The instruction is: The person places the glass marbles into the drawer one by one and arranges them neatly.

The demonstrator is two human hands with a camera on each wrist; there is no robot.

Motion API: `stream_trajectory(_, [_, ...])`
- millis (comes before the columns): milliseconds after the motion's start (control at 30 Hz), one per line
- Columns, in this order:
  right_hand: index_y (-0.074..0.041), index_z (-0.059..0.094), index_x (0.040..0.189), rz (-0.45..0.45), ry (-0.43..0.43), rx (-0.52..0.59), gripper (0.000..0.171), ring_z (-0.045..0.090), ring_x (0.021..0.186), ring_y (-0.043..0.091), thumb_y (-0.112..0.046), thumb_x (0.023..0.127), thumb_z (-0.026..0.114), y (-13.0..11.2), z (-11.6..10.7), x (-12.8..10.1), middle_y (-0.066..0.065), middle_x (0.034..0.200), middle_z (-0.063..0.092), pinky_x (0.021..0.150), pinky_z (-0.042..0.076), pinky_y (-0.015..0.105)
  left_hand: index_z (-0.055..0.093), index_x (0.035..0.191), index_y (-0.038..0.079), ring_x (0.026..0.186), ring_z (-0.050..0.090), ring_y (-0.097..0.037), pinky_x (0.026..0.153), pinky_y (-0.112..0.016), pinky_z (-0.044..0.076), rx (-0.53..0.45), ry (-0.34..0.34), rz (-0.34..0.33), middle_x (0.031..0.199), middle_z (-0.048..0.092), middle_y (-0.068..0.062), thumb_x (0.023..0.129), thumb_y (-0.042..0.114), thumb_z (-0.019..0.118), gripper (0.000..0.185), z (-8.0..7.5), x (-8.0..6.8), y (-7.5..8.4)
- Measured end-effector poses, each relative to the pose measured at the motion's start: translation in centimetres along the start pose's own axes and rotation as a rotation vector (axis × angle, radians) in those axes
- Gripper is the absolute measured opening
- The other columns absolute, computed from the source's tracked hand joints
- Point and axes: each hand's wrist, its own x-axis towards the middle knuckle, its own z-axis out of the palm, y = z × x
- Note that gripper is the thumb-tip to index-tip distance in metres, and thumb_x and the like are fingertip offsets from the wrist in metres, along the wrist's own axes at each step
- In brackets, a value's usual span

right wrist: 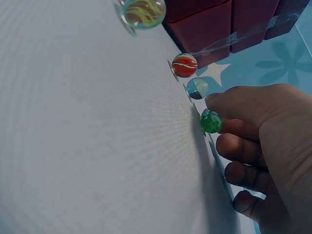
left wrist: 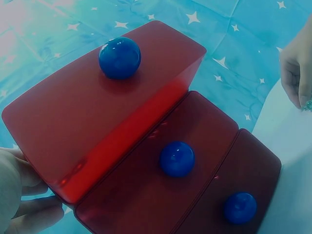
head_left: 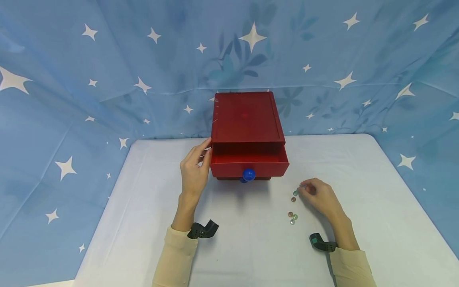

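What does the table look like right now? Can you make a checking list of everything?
Surface: white table, marbles lying loose on it.
Job's things: red drawer box, top drawer pulled out, blue knob; green marble at the right fingertips.
Clutter: more marbles nearby on the table.
Hands: left hand touches the box's left side; right hand pinches the green marble.
Cables: nothing seen.
Surroundings: blue star-patterned cloth behind and at both sides.
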Motion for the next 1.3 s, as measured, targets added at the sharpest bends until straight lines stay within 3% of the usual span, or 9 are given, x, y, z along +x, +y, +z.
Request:
stream_trajectory(200, [-0.005,0.072,0.103,0.009,-0.046,0.001,0.019,0.054,0.079,0.019,-0.021,0.092,0.069,0.03,-0.13,0.11,0.003,0.081,0.063,0.070,0.050,0.035,0.067,0.131,0.010,0.090,0.074,-0.024,0.077,-0.036,0.064,-0.008,0.005,-0.002,0.115,0.074,-0.012,0.097,0.008,0.064,0.035,0.03,0.02,0.01])
stream_trajectory(700, [-0.006,0.072,0.101,0.022,-0.060,0.007,0.020,0.054,0.079,0.019,-0.023,0.092,0.070,-0.06,-0.16,0.06,0.003,0.080,0.062,0.071,0.051,0.035,0.067,0.131,0.009,0.090,0.074,-0.024,0.077,-0.035,0.064,-0.027,0.005,-0.002,0.114,0.074,-0.012,0.097,0.006,0.064,0.034,-0.01,0.07,0.13])
stream_trajectory(967, [-0.008,0.072,0.099,0.005,-0.033,0.006,0.019,0.056,0.080,0.019,-0.025,0.092,0.071,-0.08,-0.17,-0.09,0.003,0.081,0.063,0.073,0.052,0.035,0.067,0.131,0.009,0.090,0.074,-0.025,0.078,-0.034,0.063,-0.030,0.006,-0.004,0.114,0.074,-0.012,0.097,0.006,0.064,0.034,-0.03,0.05,0.11])
stream_trajectory(1300, [-0.006,0.072,0.103,-0.005,0.001,0.006,0.021,0.060,0.084,0.023,-0.023,0.092,0.072,-0.45,-0.58,0.00,0.005,0.083,0.065,0.078,0.055,0.043,0.067,0.131,0.009,0.090,0.074,-0.025,0.078,-0.035,0.064,-0.032,0.007,-0.005,0.114,0.074,-0.012,0.097,0.007,0.064,0.034,-0.01,-0.05,0.01])
